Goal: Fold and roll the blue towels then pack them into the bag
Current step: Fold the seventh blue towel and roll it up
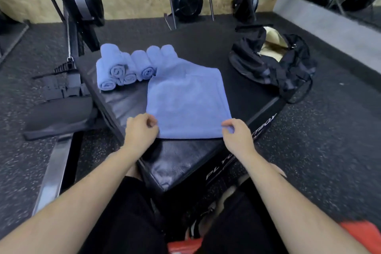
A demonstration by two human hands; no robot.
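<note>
A blue towel (186,101) lies folded flat on a black padded box (177,159) in front of me. My left hand (140,130) pinches its near left corner. My right hand (237,135) pinches its near right corner. Several rolled blue towels (125,66) are stacked on the far left part of the box, touching the flat towel's far edge. A black duffel bag (276,64) sits on the box's far right corner, unzipped, showing a pale lining.
A rowing machine (68,80) stands on the left beside the box. Black gym equipment (186,2) lines the plywood wall at the back. Speckled rubber flooring (329,150) surrounds the box. My knees are below the box's near corner.
</note>
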